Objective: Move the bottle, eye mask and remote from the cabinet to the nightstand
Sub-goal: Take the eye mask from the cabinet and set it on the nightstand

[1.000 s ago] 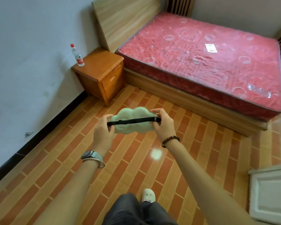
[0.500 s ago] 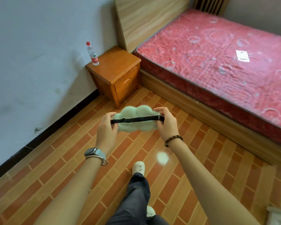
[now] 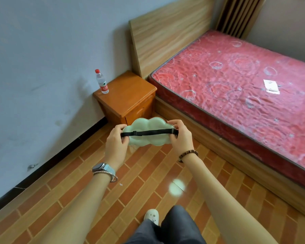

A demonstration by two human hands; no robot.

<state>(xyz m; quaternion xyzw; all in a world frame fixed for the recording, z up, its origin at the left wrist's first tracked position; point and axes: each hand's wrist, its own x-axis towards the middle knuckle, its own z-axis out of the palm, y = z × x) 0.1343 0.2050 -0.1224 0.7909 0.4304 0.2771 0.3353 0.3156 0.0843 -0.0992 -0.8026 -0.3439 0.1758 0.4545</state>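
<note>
Eye mask [image 3: 148,132] stays pinched between both hands' grip, nightstand [image 3: 128,95] now nearer.

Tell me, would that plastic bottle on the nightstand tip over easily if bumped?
Probably yes. The bottle is tall and slim on a small base, so a sideways knock would likely topple it. It stands near the back left corner of the nightstand, so it might roll off. It looks like thin clear plastic, likely light.

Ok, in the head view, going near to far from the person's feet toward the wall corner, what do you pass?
Shoe → left hand and right hand holding the eye mask by its ends → nightstand → bottle standing at the nightstand's back corner by the wall.
</note>
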